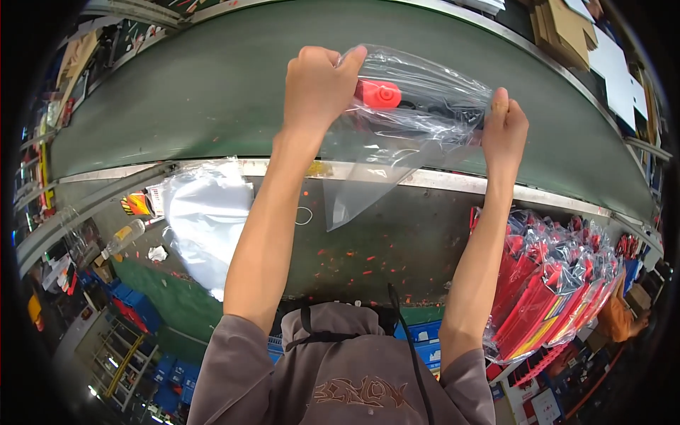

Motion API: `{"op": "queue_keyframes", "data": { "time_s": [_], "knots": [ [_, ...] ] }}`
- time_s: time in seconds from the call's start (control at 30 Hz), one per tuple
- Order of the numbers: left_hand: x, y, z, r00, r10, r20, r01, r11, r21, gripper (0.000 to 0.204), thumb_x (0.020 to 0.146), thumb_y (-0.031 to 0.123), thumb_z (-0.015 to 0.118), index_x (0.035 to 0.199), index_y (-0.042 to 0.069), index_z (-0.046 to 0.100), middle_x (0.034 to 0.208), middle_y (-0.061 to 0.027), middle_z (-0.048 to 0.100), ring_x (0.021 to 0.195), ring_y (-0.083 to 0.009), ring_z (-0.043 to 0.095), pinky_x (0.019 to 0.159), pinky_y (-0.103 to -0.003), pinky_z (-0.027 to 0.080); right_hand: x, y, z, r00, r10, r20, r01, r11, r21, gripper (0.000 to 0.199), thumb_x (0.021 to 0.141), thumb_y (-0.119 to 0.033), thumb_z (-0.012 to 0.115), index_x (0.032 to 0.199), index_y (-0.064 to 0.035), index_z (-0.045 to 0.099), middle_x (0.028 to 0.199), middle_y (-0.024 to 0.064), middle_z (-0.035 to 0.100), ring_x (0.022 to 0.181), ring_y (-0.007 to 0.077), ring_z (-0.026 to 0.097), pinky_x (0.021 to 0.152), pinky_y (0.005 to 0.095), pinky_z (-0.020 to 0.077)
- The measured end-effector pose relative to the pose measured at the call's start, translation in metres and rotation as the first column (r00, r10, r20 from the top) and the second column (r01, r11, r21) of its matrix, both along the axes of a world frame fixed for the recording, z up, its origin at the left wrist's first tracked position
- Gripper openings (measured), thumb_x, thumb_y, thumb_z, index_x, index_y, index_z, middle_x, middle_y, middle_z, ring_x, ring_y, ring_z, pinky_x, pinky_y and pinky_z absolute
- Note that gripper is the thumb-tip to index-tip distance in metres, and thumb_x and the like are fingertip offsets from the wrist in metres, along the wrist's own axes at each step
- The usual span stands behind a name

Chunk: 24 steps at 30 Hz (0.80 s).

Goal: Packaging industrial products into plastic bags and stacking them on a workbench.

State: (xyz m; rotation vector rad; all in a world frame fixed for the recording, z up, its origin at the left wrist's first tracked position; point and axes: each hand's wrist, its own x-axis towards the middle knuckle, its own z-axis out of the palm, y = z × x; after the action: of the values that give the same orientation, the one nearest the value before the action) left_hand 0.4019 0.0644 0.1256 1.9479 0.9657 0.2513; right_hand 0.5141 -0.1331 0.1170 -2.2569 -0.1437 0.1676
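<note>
Both arms reach out over the green conveyor belt, with a clear plastic bag stretched between the hands. My left hand is closed on one end of the bag, thumb on top. At the other end, my right hand is closed on the film, thumb up. A red plastic part with a round boss shows beside my left fingers. Dark parts lie along the bag's middle behind wrinkled, shiny film; their kind cannot be made out. One loose corner of the bag hangs down toward me.
A stack of flat clear bags lies left on the bench, by a plastic bottle. Several bagged red items are piled at right. Red scraps dot the bench. Cardboard stands beyond the belt.
</note>
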Motion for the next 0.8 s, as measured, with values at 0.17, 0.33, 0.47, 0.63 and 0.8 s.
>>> {"op": "queue_keyframes", "data": {
  "time_s": [0.17, 0.33, 0.47, 0.63, 0.8],
  "knots": [
    [0.005, -0.010, -0.036, 0.997, 0.063, 0.041, -0.046, 0.943, -0.329, 0.042, 0.079, 0.036, 0.065, 0.054, 0.004, 0.054, 0.052, -0.0002, 0.051, 0.046, -0.0126, 0.048, 0.050, -0.029, 0.041, 0.016, -0.026, -0.014, 0.953, 0.029, -0.301, -0.020, 0.999, 0.032, 0.040, 0.094, -0.034, 0.047, 0.066, -0.0056, 0.050, 0.060, -0.0028, 0.041, 0.055, 0.0084, 0.038, 0.049, 0.0283, 0.0359],
    [-0.004, -0.035, -0.028, 0.914, 0.402, 0.058, -0.066, 0.288, -0.955, 0.026, 0.084, 0.030, 0.058, 0.085, 0.004, 0.059, 0.079, -0.0051, 0.063, 0.071, -0.0165, 0.058, 0.066, -0.031, 0.046, 0.017, -0.061, -0.032, 0.628, 0.089, -0.773, 0.443, 0.776, 0.449, 0.032, 0.091, -0.034, 0.050, 0.102, -0.0044, 0.058, 0.091, 0.0094, 0.063, 0.083, 0.0205, 0.061, 0.071, 0.0365, 0.0513],
    [-0.013, -0.043, -0.035, 0.899, 0.424, 0.111, 0.070, 0.112, -0.991, 0.024, 0.089, 0.026, 0.052, 0.094, 0.003, 0.057, 0.085, -0.0064, 0.062, 0.080, -0.0161, 0.057, 0.072, -0.032, 0.045, 0.016, -0.082, -0.032, 0.493, 0.317, -0.810, 0.611, 0.537, 0.582, 0.031, 0.091, -0.032, 0.050, 0.107, -0.0060, 0.056, 0.101, 0.0109, 0.061, 0.092, 0.0266, 0.060, 0.077, 0.0442, 0.0508],
    [-0.007, -0.062, -0.031, 0.860, 0.507, 0.067, -0.007, 0.142, -0.990, 0.021, 0.093, 0.020, 0.048, 0.091, 0.002, 0.057, 0.081, -0.0052, 0.062, 0.067, -0.0133, 0.058, 0.066, -0.028, 0.049, 0.024, -0.106, -0.054, 0.510, 0.452, -0.732, 0.669, 0.327, 0.668, 0.028, 0.093, -0.024, 0.044, 0.111, -0.0049, 0.055, 0.106, 0.0112, 0.060, 0.097, 0.0295, 0.059, 0.081, 0.0482, 0.0497],
    [0.001, -0.090, -0.039, 0.910, 0.413, 0.032, -0.122, 0.342, -0.932, 0.019, 0.093, 0.019, 0.051, 0.086, 0.002, 0.058, 0.073, -0.0014, 0.059, 0.061, -0.0066, 0.054, 0.053, -0.022, 0.045, 0.021, -0.099, -0.035, 0.687, 0.106, -0.719, 0.421, 0.749, 0.512, 0.025, 0.091, -0.011, 0.038, 0.104, -0.0003, 0.057, 0.093, 0.0103, 0.062, 0.084, 0.0222, 0.061, 0.074, 0.0353, 0.0518]
  ]
}}
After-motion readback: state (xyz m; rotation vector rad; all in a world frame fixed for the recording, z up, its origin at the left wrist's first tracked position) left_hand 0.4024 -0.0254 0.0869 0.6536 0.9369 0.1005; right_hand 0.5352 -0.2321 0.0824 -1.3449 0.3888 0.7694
